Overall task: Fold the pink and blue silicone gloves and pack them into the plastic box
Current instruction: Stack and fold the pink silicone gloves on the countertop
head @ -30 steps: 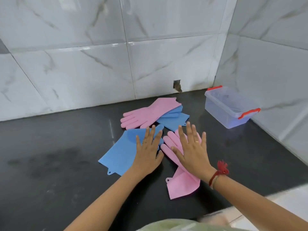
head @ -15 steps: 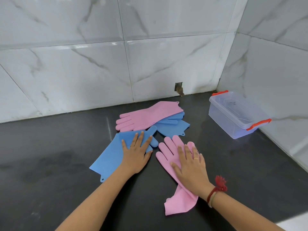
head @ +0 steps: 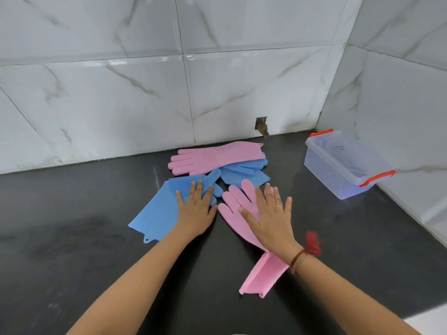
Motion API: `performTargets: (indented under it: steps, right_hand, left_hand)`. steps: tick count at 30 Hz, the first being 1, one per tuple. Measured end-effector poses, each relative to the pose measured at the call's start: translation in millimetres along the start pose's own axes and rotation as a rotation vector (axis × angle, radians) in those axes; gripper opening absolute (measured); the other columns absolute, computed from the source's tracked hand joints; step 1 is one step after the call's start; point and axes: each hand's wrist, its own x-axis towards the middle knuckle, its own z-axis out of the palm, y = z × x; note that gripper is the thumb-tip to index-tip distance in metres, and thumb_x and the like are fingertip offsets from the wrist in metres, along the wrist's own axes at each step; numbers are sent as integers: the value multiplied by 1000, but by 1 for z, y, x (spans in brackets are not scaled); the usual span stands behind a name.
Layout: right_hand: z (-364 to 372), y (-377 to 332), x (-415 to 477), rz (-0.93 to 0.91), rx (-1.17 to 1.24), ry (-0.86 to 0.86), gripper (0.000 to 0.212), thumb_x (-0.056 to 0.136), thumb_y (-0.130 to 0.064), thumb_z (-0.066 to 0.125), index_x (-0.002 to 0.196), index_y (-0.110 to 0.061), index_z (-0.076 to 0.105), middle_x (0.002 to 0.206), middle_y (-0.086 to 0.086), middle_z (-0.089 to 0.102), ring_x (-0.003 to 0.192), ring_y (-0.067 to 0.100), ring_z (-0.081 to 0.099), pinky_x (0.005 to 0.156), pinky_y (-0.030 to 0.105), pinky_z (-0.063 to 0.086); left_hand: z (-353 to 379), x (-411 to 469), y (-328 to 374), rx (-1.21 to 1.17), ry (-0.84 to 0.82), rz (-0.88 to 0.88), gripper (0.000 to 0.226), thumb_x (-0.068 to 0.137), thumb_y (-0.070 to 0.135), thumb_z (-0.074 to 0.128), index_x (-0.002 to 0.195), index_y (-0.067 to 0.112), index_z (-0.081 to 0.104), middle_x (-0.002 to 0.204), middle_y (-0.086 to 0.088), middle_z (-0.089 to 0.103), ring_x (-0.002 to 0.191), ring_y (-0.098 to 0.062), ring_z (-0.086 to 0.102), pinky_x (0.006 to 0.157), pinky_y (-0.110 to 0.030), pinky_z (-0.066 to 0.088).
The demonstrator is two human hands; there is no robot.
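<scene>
Both hands lie flat with fingers straight, gripping nothing. Left hand [head: 194,210] presses the blue glove [head: 157,211]. Right hand [head: 271,213] presses the pink glove [head: 233,205] just beside it. We read this as smoothing them for folding. Both gloves lie left of the box [head: 324,172], well apart from it. The second pair [head: 217,155] overlaps farther back, also left of the box. Box lid looks on; we judge nothing packed.

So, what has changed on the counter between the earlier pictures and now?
The right hand slid back along the near pink glove toward its cuff, so the glove's fingers show more; the left hand barely shifted on the near blue glove. Nothing was gripped or released. Both hands remain flat and open; the far pink glove, far blue glove and plastic box have not moved.
</scene>
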Motion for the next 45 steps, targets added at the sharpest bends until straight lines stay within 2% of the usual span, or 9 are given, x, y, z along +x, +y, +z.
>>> performTargets:
  steps: [4, 9, 13, 22, 25, 27, 32, 38, 45]
  right_hand:
    - [-21, 26, -22, 301, 36, -57, 87, 82, -73, 30, 145, -15, 22, 153, 11, 27, 139, 31, 27, 114, 48, 14]
    - [-35, 38, -31, 394, 240, -217, 21, 84, -37, 59, 93, -18, 58, 102, 3, 58, 91, 22, 55, 80, 37, 44]
    - [-64, 28, -31, 314, 646, -72, 7, 78, -8, 63, 81, -6, 57, 82, 9, 59, 77, 23, 54, 69, 34, 45]
    - [-137, -42, -41, -237, -174, 119, 31, 84, -14, 56, 108, -33, 58, 76, -2, 56, 62, 13, 45, 49, 22, 34]
    - [-107, -57, -55, -234, -371, 160, 17, 72, -20, 61, 85, -29, 62, 64, -4, 48, 56, 9, 46, 41, 19, 19]
    - [-67, -52, -65, -270, -273, -52, 26, 84, -9, 49, 107, -21, 54, 100, 4, 57, 88, 22, 59, 59, 32, 46]
    - [-13, -41, -99, -518, -179, -248, 53, 86, -6, 50, 137, -9, 35, 139, 9, 41, 107, 20, 54, 91, 30, 48]
    - [-25, -32, -89, -423, 9, -367, 59, 83, 1, 48, 136, -21, 34, 144, 1, 29, 112, 23, 45, 98, 35, 43]
    - [-24, -24, -95, -388, 85, -273, 54, 80, -67, 38, 122, -34, 45, 127, -15, 44, 110, 12, 43, 93, 30, 35]
  left_hand:
    - [0, -43, 21, -179, 42, 2, 60, 94, 52, 36, 146, 23, 26, 160, -6, 6, 146, -22, -8, 114, -49, -9]
    - [-18, -77, 59, -445, 118, 81, 44, 93, 45, 45, 134, 29, 42, 156, 1, 21, 146, -19, 4, 113, -34, 1]
    - [-36, -93, 98, -931, -180, 189, 54, 94, 50, 43, 143, 31, 30, 151, 10, 29, 134, -6, 32, 106, -23, 24]
    - [-69, -77, 108, -2262, -519, -112, 80, 77, 70, 50, 140, 20, 42, 126, -12, 60, 101, -26, 65, 85, -46, 53]
    - [-55, -77, 95, -2215, -563, -251, 75, 81, 64, 52, 136, 13, 47, 111, -12, 70, 95, -27, 67, 78, -42, 54]
    - [-40, -78, 86, -2094, -570, -339, 55, 82, 55, 58, 120, 16, 63, 115, -10, 69, 105, -27, 66, 84, -41, 55]
    - [-13, -73, 75, -1635, -274, -590, 56, 83, 25, 68, 133, 29, 43, 135, -3, 49, 109, -21, 55, 86, -38, 52]
    - [-16, -61, 83, -1383, 40, -383, 39, 80, 6, 63, 91, 43, 56, 90, 17, 63, 80, -2, 56, 55, -15, 46]
    - [-3, -63, 67, -289, 275, -93, 64, 84, 35, 61, 138, 25, 29, 142, -5, 33, 124, -25, 41, 90, -35, 45]
